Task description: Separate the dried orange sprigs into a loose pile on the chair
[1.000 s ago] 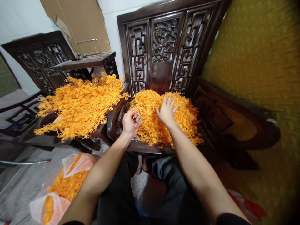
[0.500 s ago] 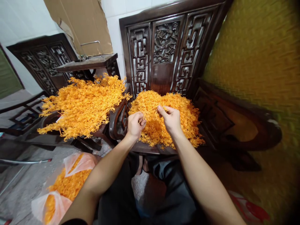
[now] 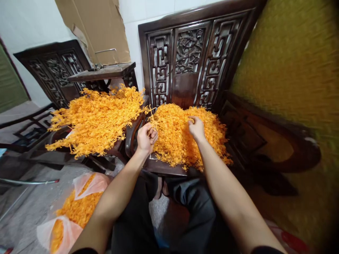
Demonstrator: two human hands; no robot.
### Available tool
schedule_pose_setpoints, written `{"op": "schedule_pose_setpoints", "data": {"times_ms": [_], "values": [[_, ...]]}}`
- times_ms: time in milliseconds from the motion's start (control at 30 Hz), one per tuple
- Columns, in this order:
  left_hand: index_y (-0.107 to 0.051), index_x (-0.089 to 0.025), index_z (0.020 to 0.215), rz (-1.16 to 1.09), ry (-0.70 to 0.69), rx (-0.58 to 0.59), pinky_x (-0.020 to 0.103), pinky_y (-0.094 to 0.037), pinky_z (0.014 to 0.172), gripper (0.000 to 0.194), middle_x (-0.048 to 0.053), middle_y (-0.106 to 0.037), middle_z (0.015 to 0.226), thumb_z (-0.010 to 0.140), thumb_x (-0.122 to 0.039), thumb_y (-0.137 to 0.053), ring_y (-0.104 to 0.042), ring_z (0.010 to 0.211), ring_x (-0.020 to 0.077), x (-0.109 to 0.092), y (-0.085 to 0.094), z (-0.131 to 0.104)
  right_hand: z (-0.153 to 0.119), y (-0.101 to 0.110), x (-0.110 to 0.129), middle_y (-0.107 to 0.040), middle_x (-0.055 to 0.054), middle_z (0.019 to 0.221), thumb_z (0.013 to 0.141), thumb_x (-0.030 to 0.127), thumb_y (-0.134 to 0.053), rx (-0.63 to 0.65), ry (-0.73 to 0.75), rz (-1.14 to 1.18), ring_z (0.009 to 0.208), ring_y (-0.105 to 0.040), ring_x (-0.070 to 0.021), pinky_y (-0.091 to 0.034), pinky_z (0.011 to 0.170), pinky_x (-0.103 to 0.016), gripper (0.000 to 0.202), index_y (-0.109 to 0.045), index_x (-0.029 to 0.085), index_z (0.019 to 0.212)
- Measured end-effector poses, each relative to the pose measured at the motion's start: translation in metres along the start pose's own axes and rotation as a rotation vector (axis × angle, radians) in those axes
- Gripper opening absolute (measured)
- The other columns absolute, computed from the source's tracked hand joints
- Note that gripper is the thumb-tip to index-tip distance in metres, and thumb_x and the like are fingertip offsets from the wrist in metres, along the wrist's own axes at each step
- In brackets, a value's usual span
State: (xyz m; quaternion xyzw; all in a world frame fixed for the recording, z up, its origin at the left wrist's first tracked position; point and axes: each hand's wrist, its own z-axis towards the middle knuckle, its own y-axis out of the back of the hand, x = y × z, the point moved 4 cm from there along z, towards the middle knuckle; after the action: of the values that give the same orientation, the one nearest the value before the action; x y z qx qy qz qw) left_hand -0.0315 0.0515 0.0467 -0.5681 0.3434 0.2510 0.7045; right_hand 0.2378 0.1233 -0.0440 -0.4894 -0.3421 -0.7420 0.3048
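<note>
My left hand (image 3: 147, 138) is closed around a thin orange plastic flower sprig (image 3: 154, 121), whose bare branching stems stick up above the fingers. It is just off the left edge of a heap of orange plastic flower pieces (image 3: 172, 141) on a dark wooden chair seat (image 3: 166, 168). Over the right half of that heap is my right hand (image 3: 196, 128), its fingers curled and pinched. A bit of orange shows at those fingertips, but I cannot make out what they hold.
To the left, a bundle of orange flower sprigs (image 3: 97, 121) lies across another dark chair. A plastic bag (image 3: 91, 183) of orange pieces stands on the floor. The carved chair back (image 3: 185, 88) rises behind the heap, with a wooden armrest (image 3: 286, 137) on the right.
My hands have moved apart: the left one back to the left with the sprig, the right one slightly right over the heap. The view has shifted slightly.
</note>
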Motion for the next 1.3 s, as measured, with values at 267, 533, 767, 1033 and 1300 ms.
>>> {"op": "schedule_pose_setpoints", "data": {"times_ms": [267,533,767,1033,1300], "values": [[-0.040,-0.019,0.060,0.035,-0.022,0.032,0.020,-0.014,0.035,0.032,-0.006,-0.039,0.047,0.080,-0.032,-0.061,-0.024,0.033,0.0037,0.003,-0.003,0.004,-0.042,-0.032,0.062,-0.059,-0.018,0.133,0.083,0.061,-0.065,0.244,0.186,-0.015,0.128,-0.055,-0.0328,-0.040,0.112,-0.052,0.056,-0.066,0.017,0.118],[-0.040,-0.019,0.061,0.208,-0.090,-0.037,0.020,-0.016,0.038,0.033,-0.006,-0.040,0.047,0.078,-0.035,-0.064,-0.028,0.035,0.0034,0.000,-0.014,-0.009,-0.106,-0.034,0.107,-0.069,-0.001,0.080,0.080,0.051,-0.076,0.625,0.145,0.432,0.064,-0.067,-0.0171,-0.055,0.067,-0.033,0.034,-0.063,0.022,0.092],[-0.034,-0.020,0.057,0.276,0.033,-0.097,0.018,-0.013,0.038,0.030,-0.009,-0.031,0.048,0.071,-0.026,-0.060,-0.025,0.035,0.0019,0.004,-0.014,-0.024,-0.086,-0.004,0.103,-0.070,-0.006,0.081,0.087,0.027,-0.062,0.378,0.633,-0.108,0.074,-0.064,-0.0185,-0.052,0.076,-0.035,0.011,-0.069,0.019,0.086],[-0.037,-0.021,0.057,0.200,0.168,-0.027,0.021,-0.009,0.035,0.028,-0.007,-0.034,0.044,0.076,-0.028,-0.056,-0.020,0.032,0.0036,0.012,-0.009,-0.015,-0.063,-0.023,0.060,-0.074,-0.007,0.084,0.059,0.024,-0.084,0.364,-0.266,0.677,0.076,-0.072,-0.0210,-0.063,0.070,-0.036,0.023,-0.066,0.016,0.071],[-0.045,-0.018,0.057,0.367,-0.118,0.101,0.021,-0.022,0.044,0.032,-0.005,-0.040,0.050,0.082,-0.030,-0.060,-0.035,0.043,0.0055,0.003,-0.016,-0.038,-0.033,-0.028,0.027,-0.066,0.001,0.072,0.076,0.007,-0.064,0.074,-0.478,0.704,0.071,-0.071,-0.0109,-0.064,0.070,-0.024,0.020,-0.048,0.020,0.077]]}}
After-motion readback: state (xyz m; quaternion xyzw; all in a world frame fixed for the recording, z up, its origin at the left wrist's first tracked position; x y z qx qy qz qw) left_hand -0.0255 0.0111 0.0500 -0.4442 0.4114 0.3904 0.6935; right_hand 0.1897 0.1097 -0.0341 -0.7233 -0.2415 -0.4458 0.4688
